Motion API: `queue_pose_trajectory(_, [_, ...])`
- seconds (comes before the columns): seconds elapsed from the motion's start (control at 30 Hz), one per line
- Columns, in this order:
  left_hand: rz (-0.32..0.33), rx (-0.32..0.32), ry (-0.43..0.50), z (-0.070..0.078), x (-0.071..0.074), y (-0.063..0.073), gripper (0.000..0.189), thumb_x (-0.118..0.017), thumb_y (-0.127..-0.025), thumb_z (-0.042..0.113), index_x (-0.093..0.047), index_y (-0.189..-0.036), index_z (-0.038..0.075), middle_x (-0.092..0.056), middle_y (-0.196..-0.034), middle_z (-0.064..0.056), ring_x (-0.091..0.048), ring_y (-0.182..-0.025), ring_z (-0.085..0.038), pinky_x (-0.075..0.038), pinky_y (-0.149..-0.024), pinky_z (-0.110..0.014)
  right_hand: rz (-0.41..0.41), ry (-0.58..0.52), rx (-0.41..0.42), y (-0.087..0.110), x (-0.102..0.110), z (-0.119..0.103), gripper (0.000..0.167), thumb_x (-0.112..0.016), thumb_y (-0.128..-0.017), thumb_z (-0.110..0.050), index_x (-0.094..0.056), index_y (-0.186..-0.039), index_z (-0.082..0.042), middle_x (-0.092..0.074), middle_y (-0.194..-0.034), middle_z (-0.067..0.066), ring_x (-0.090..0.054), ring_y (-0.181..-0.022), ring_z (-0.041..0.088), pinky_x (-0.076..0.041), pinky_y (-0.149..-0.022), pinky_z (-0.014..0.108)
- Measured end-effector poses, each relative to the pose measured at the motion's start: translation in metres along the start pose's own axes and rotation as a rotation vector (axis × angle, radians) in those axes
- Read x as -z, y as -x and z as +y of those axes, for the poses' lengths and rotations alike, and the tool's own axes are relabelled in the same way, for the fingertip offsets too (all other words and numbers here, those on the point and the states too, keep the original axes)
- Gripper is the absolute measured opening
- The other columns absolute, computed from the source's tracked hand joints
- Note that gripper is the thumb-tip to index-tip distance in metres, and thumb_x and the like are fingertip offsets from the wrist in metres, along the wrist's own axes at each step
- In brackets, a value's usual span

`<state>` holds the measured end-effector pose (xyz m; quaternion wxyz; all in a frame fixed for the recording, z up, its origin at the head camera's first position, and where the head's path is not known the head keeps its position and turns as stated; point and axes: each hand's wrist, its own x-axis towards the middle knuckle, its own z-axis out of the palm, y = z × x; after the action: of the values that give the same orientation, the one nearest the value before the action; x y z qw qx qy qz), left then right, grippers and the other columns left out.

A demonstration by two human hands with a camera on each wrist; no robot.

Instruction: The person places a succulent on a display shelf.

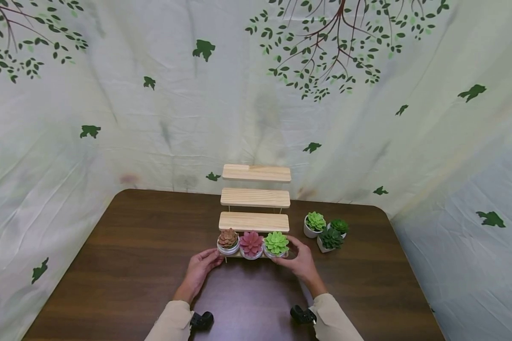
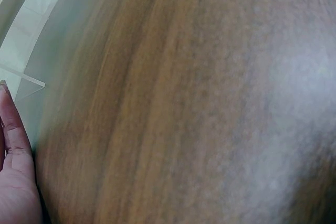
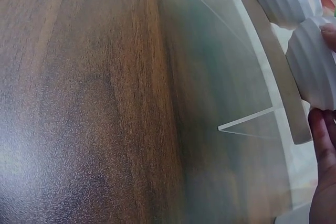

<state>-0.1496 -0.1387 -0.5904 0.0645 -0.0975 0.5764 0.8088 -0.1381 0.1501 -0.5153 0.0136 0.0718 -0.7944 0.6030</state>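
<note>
A tiered wooden shelf stand [image 1: 254, 221] stands at the table's back. Along its lowest tier sit three potted artificial succulents in white pots: a brown one [image 1: 228, 239], a pink one [image 1: 251, 243] and a light green one [image 1: 276, 243]. At the right end, my right hand [image 1: 300, 260] grips the light green succulent's pot, its ribbed white side [image 3: 312, 64] showing in the right wrist view. My left hand [image 1: 199, 272] is at the brown succulent's left side, fingertips touching by the pot and shelf end. In the left wrist view, that hand [image 2: 18, 182] shows a fairly straight finger; the pot is out of frame.
Right of the stand, three more potted green succulents cluster on the table: a light one [image 1: 315, 221], a dark one [image 1: 331, 238] and another [image 1: 339, 226] behind. Clear supports [image 3: 245, 119] hold up the lowest tier. A leaf-printed white curtain [image 1: 153, 132] hangs behind the brown table [image 1: 111, 265].
</note>
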Motion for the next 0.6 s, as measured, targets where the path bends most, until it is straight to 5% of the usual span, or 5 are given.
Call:
queue_pose_trajectory(0.27, [0.012,0.007,0.016,0.001,0.001,0.0,0.01,-0.058,-0.093,-0.002,-0.067,-0.097,-0.004,-0.07,-0.081,-0.002,-0.066,-0.076,-0.012,-0.056,-0.073,-0.024,-0.01,0.009,0.005,-0.003,0.0,0.005,0.057,-0.083,-0.07,0.001,-0.057,-0.121,0.008,-0.06,-0.119,0.025,-0.056,-0.112,0.043,-0.044,-0.097,0.056])
queue_pose_trajectory(0.6, [-0.037,-0.03,0.014,0.0,0.003,0.001,0.011,-0.057,-0.094,0.0,-0.069,-0.094,0.002,-0.07,-0.083,0.0,-0.066,-0.077,-0.011,-0.056,-0.073,-0.023,0.038,-0.134,-0.003,0.004,0.011,0.048,0.066,-0.082,-0.07,0.005,-0.054,-0.13,0.001,-0.055,-0.131,0.02,-0.055,-0.117,0.038,-0.043,-0.101,0.051])
